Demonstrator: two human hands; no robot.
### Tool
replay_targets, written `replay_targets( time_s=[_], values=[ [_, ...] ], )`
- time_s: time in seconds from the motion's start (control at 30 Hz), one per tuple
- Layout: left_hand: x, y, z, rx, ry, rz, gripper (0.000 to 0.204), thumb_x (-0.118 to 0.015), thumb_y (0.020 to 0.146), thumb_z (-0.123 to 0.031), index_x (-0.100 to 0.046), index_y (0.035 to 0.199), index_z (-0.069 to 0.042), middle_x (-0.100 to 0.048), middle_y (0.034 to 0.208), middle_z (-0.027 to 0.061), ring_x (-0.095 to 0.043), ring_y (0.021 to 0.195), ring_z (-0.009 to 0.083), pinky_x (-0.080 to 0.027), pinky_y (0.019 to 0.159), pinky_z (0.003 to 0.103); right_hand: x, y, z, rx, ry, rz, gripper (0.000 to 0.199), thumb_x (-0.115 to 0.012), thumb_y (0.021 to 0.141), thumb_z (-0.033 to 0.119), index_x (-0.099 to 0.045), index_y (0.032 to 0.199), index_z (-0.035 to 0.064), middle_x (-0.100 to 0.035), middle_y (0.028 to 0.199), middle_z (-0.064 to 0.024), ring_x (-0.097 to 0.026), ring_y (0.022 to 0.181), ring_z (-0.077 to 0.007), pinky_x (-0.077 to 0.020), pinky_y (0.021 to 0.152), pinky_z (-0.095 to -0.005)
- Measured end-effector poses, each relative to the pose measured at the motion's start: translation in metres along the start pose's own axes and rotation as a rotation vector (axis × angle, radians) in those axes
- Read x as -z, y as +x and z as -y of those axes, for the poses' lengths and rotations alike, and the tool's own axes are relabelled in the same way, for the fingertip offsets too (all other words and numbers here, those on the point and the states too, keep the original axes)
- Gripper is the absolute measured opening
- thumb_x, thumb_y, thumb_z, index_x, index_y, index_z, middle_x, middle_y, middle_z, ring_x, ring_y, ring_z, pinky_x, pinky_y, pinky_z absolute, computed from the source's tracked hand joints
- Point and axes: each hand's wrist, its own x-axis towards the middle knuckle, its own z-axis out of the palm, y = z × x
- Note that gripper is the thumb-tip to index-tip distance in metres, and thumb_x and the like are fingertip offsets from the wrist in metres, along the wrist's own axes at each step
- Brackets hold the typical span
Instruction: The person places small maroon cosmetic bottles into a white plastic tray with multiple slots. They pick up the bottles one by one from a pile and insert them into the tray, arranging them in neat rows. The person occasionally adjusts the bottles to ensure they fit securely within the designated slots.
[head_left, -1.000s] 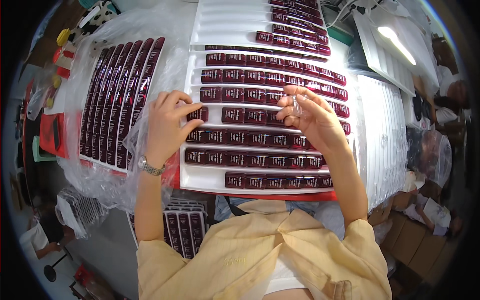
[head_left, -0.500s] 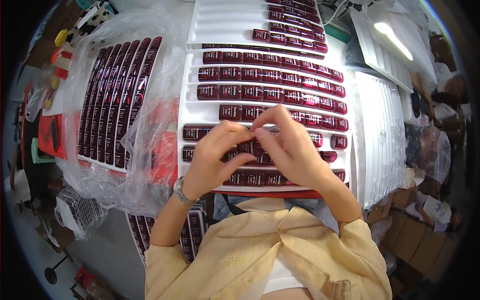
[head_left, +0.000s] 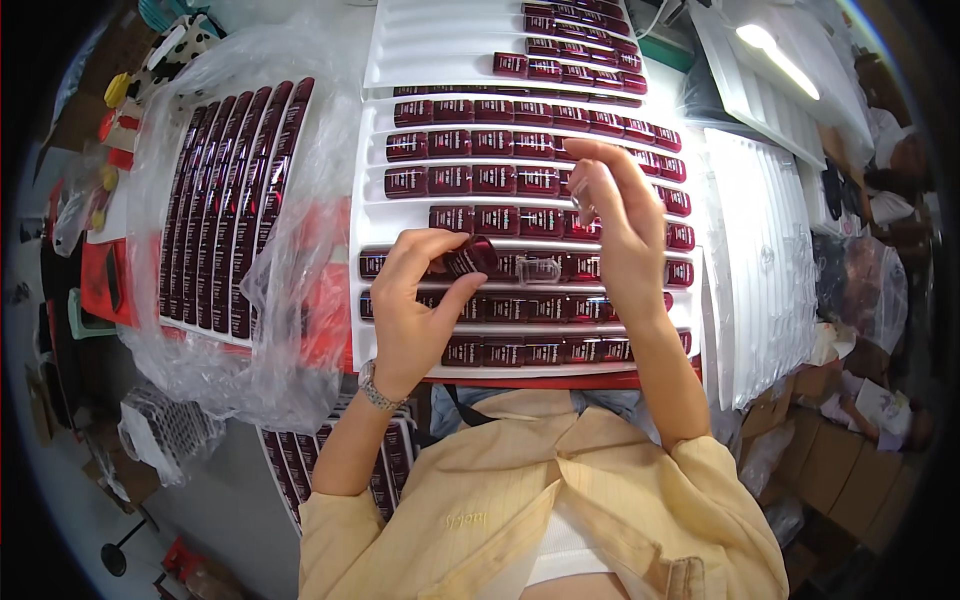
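My left hand (head_left: 408,305) grips a small dark red bottle (head_left: 470,260) between thumb and fingers, tilted above the white tray (head_left: 372,220). My right hand (head_left: 630,235), raised to the right over the upper rows, pinches a small clear piece (head_left: 582,203) that looks like a cap. Below and between the hands, another clear cap-like piece (head_left: 540,270) lies on a row of dark red bottles (head_left: 497,180). These bottles lie end to end in the tray's grooves, pale print facing up. My right hand and forearm cover part of several rows.
Beyond stands a second white tray (head_left: 430,50), partly filled with similar bottles. At left, a filled tray (head_left: 235,210) sits inside crumpled clear plastic (head_left: 330,120). White ribbed trays (head_left: 755,260) stand at right. More filled trays (head_left: 290,465) lie below the table's red edge (head_left: 540,382).
My hands were close together over the lower rows. Now the right has moved up and right with the clear piece, while the left still holds the bottle. The clear piece on the row shows now.
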Motion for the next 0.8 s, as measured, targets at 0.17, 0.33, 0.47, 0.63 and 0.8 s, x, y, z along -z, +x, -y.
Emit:
replay_targets(
  time_s=[0.17,0.33,0.47,0.63,0.8],
  values=[
    [-0.031,-0.013,-0.017,-0.008,-0.359,-0.023,0.038,-0.077,0.069,0.0,-0.059,0.102,-0.001,-0.059,0.095,0.0101,-0.059,0.081,0.0204,-0.049,0.07,0.029,-0.019,-0.045,0.003,0.352,-0.175,0.064,0.037,-0.065,0.081,-0.002,-0.061,0.118,-0.0009,-0.067,0.096,-0.0139,-0.062,0.071,-0.0189,-0.0487,0.061,-0.0277],
    [-0.021,-0.022,-0.022,-0.018,-0.112,-0.019,0.036,-0.074,0.072,0.001,-0.057,0.104,0.0,-0.058,0.097,0.0137,-0.058,0.087,0.0249,-0.049,0.074,0.031,-0.013,-0.05,-0.005,0.626,-0.38,0.087,0.047,-0.071,0.075,0.001,-0.058,0.119,-0.0054,-0.064,0.086,-0.0111,-0.058,0.066,-0.0218,-0.0469,0.059,-0.0302],
    [-0.006,-0.019,-0.025,-0.141,0.052,0.0,0.033,-0.069,0.074,0.002,-0.058,0.106,0.0,-0.057,0.105,0.0103,-0.058,0.091,0.0192,-0.048,0.077,0.028,-0.004,-0.054,0.014,0.495,-0.502,0.403,0.064,-0.073,0.077,0.023,-0.05,0.131,-0.0016,-0.06,0.105,-0.0155,-0.059,0.086,-0.0283,-0.0465,0.075,-0.0362],
    [0.043,0.008,0.004,-0.079,0.437,-0.109,0.037,-0.069,0.076,0.003,-0.061,0.112,-0.002,-0.055,0.103,0.0105,-0.056,0.095,0.0231,-0.047,0.083,0.03,0.024,-0.056,0.001,0.363,-0.671,0.246,0.062,-0.076,0.073,0.022,-0.053,0.127,0.0035,-0.056,0.106,-0.0139,-0.056,0.092,-0.0297,-0.0443,0.078,-0.0399],
    [0.046,0.033,0.024,-0.023,0.475,0.153,0.036,-0.068,0.077,0.001,-0.062,0.112,-0.001,-0.056,0.105,0.0109,-0.056,0.097,0.026,-0.045,0.088,0.033,0.006,-0.068,-0.021,0.452,-0.743,0.29,0.041,-0.075,0.07,0.008,-0.062,0.109,0.0061,-0.056,0.093,-0.0091,-0.057,0.08,-0.025,-0.0466,0.071,-0.0363]
  ],
)
